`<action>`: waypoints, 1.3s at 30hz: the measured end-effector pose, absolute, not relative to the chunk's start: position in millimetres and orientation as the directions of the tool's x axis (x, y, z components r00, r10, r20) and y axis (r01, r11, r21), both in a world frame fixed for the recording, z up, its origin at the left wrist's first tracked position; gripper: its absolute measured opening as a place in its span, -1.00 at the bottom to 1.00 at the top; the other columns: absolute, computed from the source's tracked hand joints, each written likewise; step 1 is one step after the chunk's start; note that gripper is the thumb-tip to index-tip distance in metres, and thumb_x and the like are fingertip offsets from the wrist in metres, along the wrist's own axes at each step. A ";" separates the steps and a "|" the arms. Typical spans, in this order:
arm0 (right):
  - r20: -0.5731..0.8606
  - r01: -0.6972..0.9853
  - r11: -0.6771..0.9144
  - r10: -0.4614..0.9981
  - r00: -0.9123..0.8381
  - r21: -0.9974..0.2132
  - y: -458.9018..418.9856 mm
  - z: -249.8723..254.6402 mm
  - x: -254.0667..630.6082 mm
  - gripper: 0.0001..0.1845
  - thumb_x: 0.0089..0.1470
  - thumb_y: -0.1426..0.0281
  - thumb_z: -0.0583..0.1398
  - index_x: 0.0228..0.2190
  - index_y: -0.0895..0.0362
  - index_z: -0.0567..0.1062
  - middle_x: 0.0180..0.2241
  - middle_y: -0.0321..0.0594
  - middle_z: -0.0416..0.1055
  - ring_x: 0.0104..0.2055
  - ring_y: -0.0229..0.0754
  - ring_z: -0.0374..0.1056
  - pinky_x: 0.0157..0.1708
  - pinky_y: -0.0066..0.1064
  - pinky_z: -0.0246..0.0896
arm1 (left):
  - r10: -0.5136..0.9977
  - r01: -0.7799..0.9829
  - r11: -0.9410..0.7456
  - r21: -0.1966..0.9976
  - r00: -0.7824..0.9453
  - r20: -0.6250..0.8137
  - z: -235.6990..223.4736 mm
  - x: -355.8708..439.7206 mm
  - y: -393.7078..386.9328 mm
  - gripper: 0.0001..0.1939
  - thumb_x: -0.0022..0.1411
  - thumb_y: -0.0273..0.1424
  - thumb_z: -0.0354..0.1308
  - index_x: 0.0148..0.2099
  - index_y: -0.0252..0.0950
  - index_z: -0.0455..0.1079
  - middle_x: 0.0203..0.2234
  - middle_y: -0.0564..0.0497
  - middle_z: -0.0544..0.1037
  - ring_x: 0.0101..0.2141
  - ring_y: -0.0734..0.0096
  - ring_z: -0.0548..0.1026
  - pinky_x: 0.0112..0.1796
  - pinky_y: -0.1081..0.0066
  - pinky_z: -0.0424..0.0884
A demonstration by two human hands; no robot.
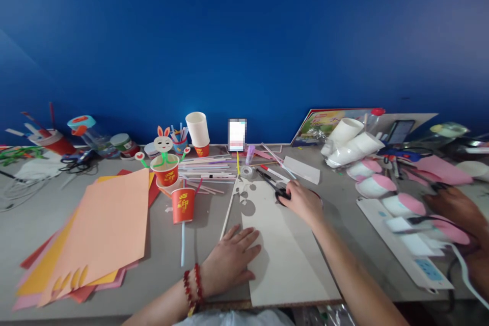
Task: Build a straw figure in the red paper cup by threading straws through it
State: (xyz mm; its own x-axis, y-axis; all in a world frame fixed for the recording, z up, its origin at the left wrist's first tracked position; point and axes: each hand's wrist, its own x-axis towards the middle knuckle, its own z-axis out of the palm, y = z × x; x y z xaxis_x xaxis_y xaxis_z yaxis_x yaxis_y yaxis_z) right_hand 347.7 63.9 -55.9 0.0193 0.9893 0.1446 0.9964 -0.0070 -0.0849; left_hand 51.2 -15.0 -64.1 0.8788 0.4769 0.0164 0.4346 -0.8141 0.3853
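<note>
My left hand point(235, 260) lies with its fingers spread at the left edge of a white sheet of paper point(290, 254) with round holes cut near its top. My right hand point(301, 200) is closed round the dark handles of scissors point(281, 193), whose blades point away to the upper left over the sheet. Close to the blades are a red-capped marker point(273, 173) and a roll of clear tape point(247, 172). Left of my hands, a red paper cup point(183, 206) stands upside down with a pale blue straw point(183, 244) near it. Behind, a cup point(167, 175) bears a rabbit-face cutout point(163, 143).
Coloured paper sheets point(110, 219) are stacked at left. Straws point(208, 167) lie at the back, before the blue wall point(244, 51). At right are bagged white cups point(351, 150), pink-and-white cups point(376, 185), a power strip point(401, 244) and another person's hand point(454, 206).
</note>
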 end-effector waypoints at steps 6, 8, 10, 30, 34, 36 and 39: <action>0.110 0.989 0.007 0.994 0.009 -0.148 80.9 -55.6 362.1 -0.76 0.03 0.22 0.28 -0.50 0.08 0.38 -0.38 -0.22 0.43 -0.44 -0.18 0.33 -0.53 -0.41 -0.08 | 0.474 0.429 -0.812 0.396 0.880 0.019 -65.6 50.8 -14.5 -0.35 0.29 -0.11 0.17 0.33 -0.24 0.17 0.36 -0.16 0.16 0.34 0.05 0.12 0.31 -0.01 -0.01; 0.094 0.980 0.052 0.995 -0.034 -0.190 86.9 -53.7 369.1 -0.81 0.00 0.26 0.29 -0.48 0.08 0.40 -0.36 -0.25 0.45 -0.39 -0.18 0.37 -0.48 -0.43 0.02 | 0.473 0.427 -0.811 0.401 0.881 0.019 -66.1 50.4 -14.4 -0.34 0.28 -0.11 0.18 0.33 -0.23 0.17 0.36 -0.17 0.16 0.34 0.06 0.12 0.31 0.00 -0.02; 0.077 0.968 0.094 0.994 -0.078 -0.232 90.5 -51.8 375.0 -0.84 -0.03 0.29 0.30 -0.48 0.07 0.42 -0.36 -0.28 0.46 -0.35 -0.18 0.39 -0.43 -0.44 0.10 | 0.471 0.425 -0.812 0.401 0.882 0.020 -66.7 50.2 -14.4 -0.34 0.29 -0.10 0.17 0.33 -0.23 0.16 0.36 -0.16 0.16 0.34 0.06 0.12 0.31 0.00 -0.02; 0.153 0.874 0.354 0.935 -0.320 -0.332 61.8 -49.4 318.1 -0.95 0.13 0.40 0.23 -0.32 0.04 0.53 -0.25 -0.23 0.50 -0.13 -0.10 0.38 -0.10 -0.34 0.22 | 0.481 0.422 -0.799 0.428 0.876 0.035 -66.2 49.7 -13.1 -0.38 0.29 -0.12 0.17 0.32 -0.21 0.18 0.35 -0.16 0.19 0.33 0.06 0.15 0.30 -0.01 0.00; 0.227 0.908 0.245 0.958 -0.173 -0.339 74.5 -54.5 313.4 -0.85 0.20 0.46 0.12 -0.34 0.10 0.50 -0.28 -0.07 0.48 -0.15 0.01 0.35 -0.09 -0.20 0.18 | 0.488 0.430 -0.795 0.428 0.872 0.032 -68.1 50.1 -13.5 -0.38 0.29 -0.13 0.17 0.31 -0.22 0.19 0.35 -0.15 0.18 0.34 0.07 0.13 0.31 0.00 -0.01; 0.266 0.913 0.180 0.960 -0.083 -0.367 77.9 -52.5 316.6 -0.77 0.24 0.48 0.02 -0.27 0.14 0.49 -0.22 0.04 0.46 -0.11 0.07 0.33 -0.07 -0.14 0.15 | 0.486 0.431 -0.796 0.425 0.874 0.025 -68.1 50.1 -13.6 -0.38 0.29 -0.13 0.17 0.31 -0.22 0.19 0.36 -0.14 0.17 0.34 0.09 0.13 0.31 0.01 -0.01; 0.233 0.870 0.203 0.967 -0.106 -0.450 72.3 -47.3 319.8 -0.81 0.22 0.45 0.06 -0.28 0.11 0.49 -0.27 -0.04 0.47 -0.17 0.02 0.37 -0.12 -0.20 0.20 | 0.481 0.426 -0.796 0.430 0.876 0.022 -67.2 50.0 -13.9 -0.38 0.29 -0.12 0.18 0.31 -0.21 0.19 0.36 -0.13 0.17 0.34 0.09 0.13 0.31 0.00 -0.01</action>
